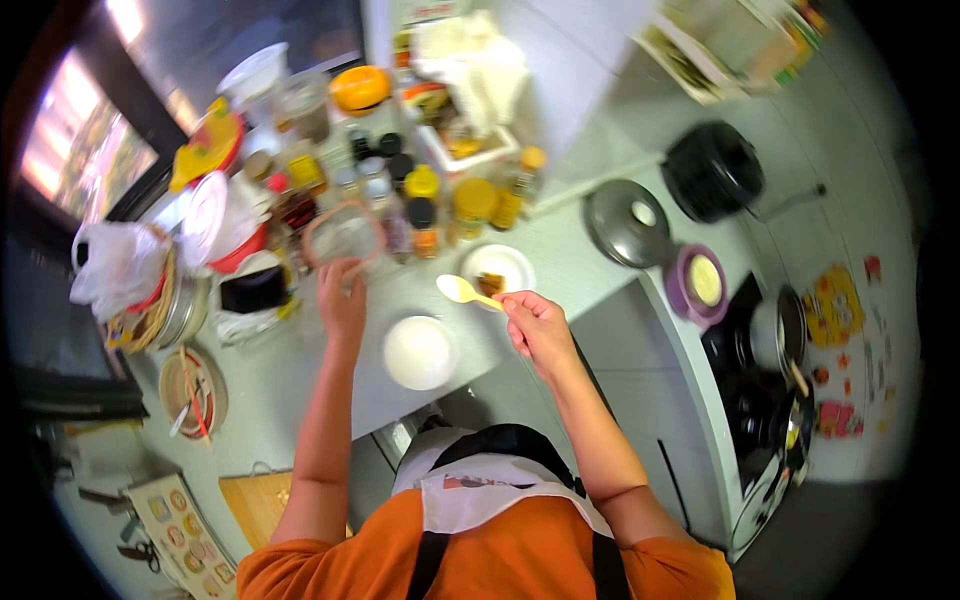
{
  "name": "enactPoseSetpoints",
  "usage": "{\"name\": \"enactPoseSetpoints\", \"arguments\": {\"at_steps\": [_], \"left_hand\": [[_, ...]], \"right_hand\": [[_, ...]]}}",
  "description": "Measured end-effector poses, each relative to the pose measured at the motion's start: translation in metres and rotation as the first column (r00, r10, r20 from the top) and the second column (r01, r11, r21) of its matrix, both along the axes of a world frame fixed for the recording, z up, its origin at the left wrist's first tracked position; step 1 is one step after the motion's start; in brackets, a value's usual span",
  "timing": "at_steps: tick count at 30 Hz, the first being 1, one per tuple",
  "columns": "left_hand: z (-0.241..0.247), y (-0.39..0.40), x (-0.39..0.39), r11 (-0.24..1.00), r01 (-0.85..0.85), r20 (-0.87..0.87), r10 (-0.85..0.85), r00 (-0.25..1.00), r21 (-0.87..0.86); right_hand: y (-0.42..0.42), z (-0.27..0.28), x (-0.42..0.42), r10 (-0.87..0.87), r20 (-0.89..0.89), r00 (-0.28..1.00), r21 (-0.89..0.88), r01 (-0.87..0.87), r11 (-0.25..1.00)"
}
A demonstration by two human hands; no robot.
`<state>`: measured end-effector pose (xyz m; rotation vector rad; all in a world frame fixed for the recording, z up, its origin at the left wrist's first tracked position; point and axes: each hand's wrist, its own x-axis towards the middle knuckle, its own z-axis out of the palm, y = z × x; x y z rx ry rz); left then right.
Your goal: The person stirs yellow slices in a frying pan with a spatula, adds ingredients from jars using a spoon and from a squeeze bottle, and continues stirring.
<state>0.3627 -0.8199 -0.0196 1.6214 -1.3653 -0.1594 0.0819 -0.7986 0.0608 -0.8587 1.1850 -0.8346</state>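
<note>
My right hand (538,330) holds a small pale yellow spoon (459,289) by its handle; the spoon's bowl is beside a white bowl (521,261) with brown pieces in it. My left hand (343,296) is at the near rim of a clear container with a pinkish-orange edge (345,234); blur hides whether the fingers grip it. Between my forearms, near the counter's front edge, stands a second white bowl (421,352), its inside white.
Jars and seasoning bottles (474,204) crowd the back of the counter. To the right are a pan lid (628,223), a black appliance (712,172), a purple container (696,286) and a stove (739,375). A bowl with chopsticks (214,382) and a cutting board (251,506) lie left.
</note>
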Motion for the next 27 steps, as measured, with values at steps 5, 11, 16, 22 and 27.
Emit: {"name": "enactPoseSetpoints", "arguments": {"at_steps": [5, 11, 16, 22, 27], "left_hand": [[0.021, 0.049, -0.170, 0.944, 0.329, -0.247, -0.323, 0.914, -0.020], [0.007, 0.114, -0.412, 0.679, 0.734, -0.625, -0.570, 0.534, 0.007], [0.014, 0.168, -0.584, 0.370, 0.929, -0.719, -0.643, 0.263, 0.009], [0.025, 0.225, -0.696, 0.071, 0.992, -0.690, -0.713, 0.121, 0.101], [0.017, 0.244, -0.723, 0.001, 0.994, -0.692, -0.717, 0.080, 0.114]], "right_hand": [[0.073, 0.011, -0.134, -0.216, 0.095, 0.972, -0.041, 0.220, 0.975], [0.189, 0.013, -0.341, -0.468, 0.045, 0.882, -0.047, 0.470, 0.881], [0.308, 0.021, -0.500, -0.811, -0.057, 0.582, -0.104, 0.805, 0.584], [0.409, 0.021, -0.678, -0.966, -0.159, 0.203, -0.311, 0.918, 0.244], [0.438, 0.009, -0.818, -0.859, -0.503, -0.096, -0.443, 0.882, 0.161]]}}
